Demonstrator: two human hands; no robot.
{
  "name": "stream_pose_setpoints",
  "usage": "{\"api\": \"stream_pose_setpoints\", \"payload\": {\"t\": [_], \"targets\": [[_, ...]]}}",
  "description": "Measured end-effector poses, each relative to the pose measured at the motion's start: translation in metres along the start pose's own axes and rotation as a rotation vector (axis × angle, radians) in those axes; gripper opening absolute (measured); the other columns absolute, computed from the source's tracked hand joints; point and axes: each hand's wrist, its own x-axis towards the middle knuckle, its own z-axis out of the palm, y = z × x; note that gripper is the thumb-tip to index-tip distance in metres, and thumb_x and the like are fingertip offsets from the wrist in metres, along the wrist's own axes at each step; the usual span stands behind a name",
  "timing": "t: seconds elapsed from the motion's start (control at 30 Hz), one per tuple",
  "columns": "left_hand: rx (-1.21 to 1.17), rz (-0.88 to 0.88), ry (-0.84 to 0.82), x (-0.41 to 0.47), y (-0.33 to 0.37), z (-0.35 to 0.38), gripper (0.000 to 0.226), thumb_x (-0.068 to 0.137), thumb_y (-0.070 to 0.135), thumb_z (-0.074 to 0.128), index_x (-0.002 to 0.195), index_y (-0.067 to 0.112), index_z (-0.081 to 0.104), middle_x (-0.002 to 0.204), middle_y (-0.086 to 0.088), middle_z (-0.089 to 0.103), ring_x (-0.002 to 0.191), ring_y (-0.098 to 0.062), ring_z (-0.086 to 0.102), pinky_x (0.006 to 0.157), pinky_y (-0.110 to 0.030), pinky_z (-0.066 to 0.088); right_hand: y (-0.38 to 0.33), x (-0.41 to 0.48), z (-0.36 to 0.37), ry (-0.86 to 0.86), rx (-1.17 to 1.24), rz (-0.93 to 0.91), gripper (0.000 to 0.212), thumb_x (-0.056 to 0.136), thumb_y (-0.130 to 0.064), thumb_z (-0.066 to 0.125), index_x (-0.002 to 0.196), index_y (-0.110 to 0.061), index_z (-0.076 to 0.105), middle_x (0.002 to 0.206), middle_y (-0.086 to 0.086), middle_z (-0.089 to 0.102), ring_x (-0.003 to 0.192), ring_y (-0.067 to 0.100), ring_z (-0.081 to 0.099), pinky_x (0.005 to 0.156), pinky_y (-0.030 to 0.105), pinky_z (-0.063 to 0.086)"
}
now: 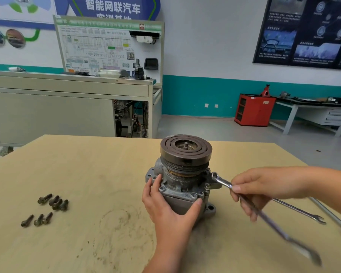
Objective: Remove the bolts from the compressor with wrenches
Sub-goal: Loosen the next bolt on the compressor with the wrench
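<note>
The compressor [182, 186] is stood upright near the middle of the desk [87, 174], with its grooved pulley [186, 148] uppermost. It is judged to be a heavy, rigid casting of metal, top-heavy because of the pulley and liable to twist or tip when a bolt is turned. Its grey housing looks grimy and possibly oily, so a slip is to be expected on the smooth faces.

The housing is gripped by the left hand [165, 203], with the fingers wrapped round the left corner and the thumb pressed on the near flange. This low, square part is considered the best place for a hold, since the pulley above may be free to turn.

A combination wrench [268, 219] is held by the right hand [258, 190], its shank pinched between thumb and curled fingers. Its ring end is laid at the right rear ear of the housing. Whether it is seated on a bolt head cannot be told.

A raised bolt [207, 187] is seen at the right front corner. Seven loose bolts [54, 201] are laid well apart on the left. A second wrench [299, 210] and a screwdriver [329, 213] are left lying on the right.
</note>
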Motion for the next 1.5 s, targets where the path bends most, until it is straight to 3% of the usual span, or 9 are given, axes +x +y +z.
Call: {"api": "stream_pose_setpoints", "payload": {"t": [0.17, 0.27, 0.4, 0.6, 0.77, 0.83, 1.0, 1.13, 1.5], "targets": [[0.006, 0.007, 0.004, 0.000, -0.001, 0.000, 0.094, 0.055, 0.040, 0.083, 0.129, 0.040, 0.026, 0.139, 0.012, 0.014, 0.139, -0.006, 0.015, 0.118, -0.035, 0.016, -0.007, -0.008, 0.045, -0.012, 0.642, -0.061, 0.022, 0.088, -0.027, 0.047, 0.093, -0.007, 0.052, 0.071, 0.014, 0.070, 0.067, 0.025, 0.071, 0.053, 0.025, 0.054], [-0.004, -0.004, 0.005, 0.000, 0.001, -0.001, 0.095, 0.046, 0.060, 0.068, 0.129, 0.041, 0.026, 0.137, 0.016, 0.013, 0.139, -0.006, 0.014, 0.118, -0.036, 0.017, -0.016, -0.004, 0.057, 0.036, 0.616, -0.069, 0.021, 0.098, -0.023, 0.039, 0.096, -0.006, 0.052, 0.066, 0.011, 0.069, 0.061, 0.022, 0.070, 0.050, 0.024, 0.053], [-0.001, -0.007, -0.001, -0.001, 0.000, -0.002, 0.095, 0.047, 0.059, 0.068, 0.130, 0.042, 0.026, 0.138, 0.018, 0.013, 0.140, -0.008, 0.014, 0.118, -0.040, 0.019, -0.023, 0.006, 0.061, 0.075, 0.544, -0.031, 0.025, 0.102, -0.024, 0.033, 0.094, -0.006, 0.050, 0.061, 0.010, 0.068, 0.056, 0.021, 0.069, 0.047, 0.022, 0.051], [-0.012, 0.013, -0.007, 0.000, -0.003, -0.002, 0.093, 0.061, 0.019, 0.089, 0.124, 0.047, 0.027, 0.140, 0.014, 0.013, 0.139, -0.005, 0.016, 0.117, -0.032, 0.017, -0.036, -0.003, 0.015, 0.004, -0.153, 0.166, 0.031, 0.101, -0.035, 0.035, 0.087, -0.014, 0.055, 0.052, -0.005, 0.059, 0.049, 0.012, 0.062, 0.051, 0.022, 0.051], [0.018, 0.005, -0.019, 0.000, -0.002, -0.003, 0.096, 0.059, 0.031, 0.088, 0.131, 0.041, 0.025, 0.139, 0.018, 0.012, 0.140, -0.006, 0.014, 0.118, -0.037, 0.018, -0.044, 0.008, -0.015, 0.213, -0.776, 0.055, 0.022, 0.094, -0.046, 0.045, 0.095, -0.034, 0.064, 0.078, -0.011, 0.058, 0.073, 0.005, 0.052, 0.071, 0.022, 0.042], [0.015, 0.001, -0.023, 0.000, -0.001, -0.003, 0.095, 0.055, 0.041, 0.081, 0.131, 0.042, 0.024, 0.138, 0.021, 0.011, 0.139, -0.004, 0.012, 0.118, -0.035, 0.018, -0.035, 0.005, -0.021, 0.219, -0.705, 0.029, 0.019, 0.094, -0.043, 0.046, 0.089, -0.039, 0.063, 0.077, -0.014, 0.059, 0.072, 0.001, 0.054, 0.069, 0.019, 0.044], [0.012, 0.006, -0.020, -0.001, -0.001, -0.003, 0.094, 0.053, 0.047, 0.077, 0.130, 0.043, 0.024, 0.135, 0.024, 0.011, 0.138, -0.002, 0.012, 0.118, -0.033, 0.017, -0.008, -0.009, -0.003, 0.102, 0.044, 0.049, 0.022, 0.100, -0.023, 0.039, 0.095, -0.009, 0.056, 0.074, 0.003, 0.071, 0.073, 0.022, 0.071, 0.054, 0.023, 0.053], [0.006, 0.006, -0.005, 0.000, 0.001, -0.002, 0.094, 0.048, 0.059, 0.068, 0.129, 0.042, 0.024, 0.136, 0.021, 0.012, 0.139, -0.003, 0.013, 0.118, -0.033, 0.016, -0.004, -0.006, 0.029, 0.059, 0.402, 0.006, 0.023, 0.099, -0.022, 0.039, 0.095, -0.005, 0.052, 0.069, 0.011, 0.070, 0.059, 0.022, 0.070, 0.042, 0.021, 0.050], [-0.003, 0.028, 0.002, 0.000, -0.005, 0.001, 0.090, 0.054, 0.040, 0.080, 0.125, 0.048, 0.026, 0.135, 0.024, 0.012, 0.138, -0.001, 0.013, 0.112, -0.022, 0.015, -0.020, 0.004, 0.030, 0.009, 0.253, 0.065, 0.030, 0.100, -0.031, 0.037, 0.087, -0.009, 0.053, 0.055, 0.001, 0.064, 0.048, 0.016, 0.066, 0.040, 0.018, 0.048]]}}
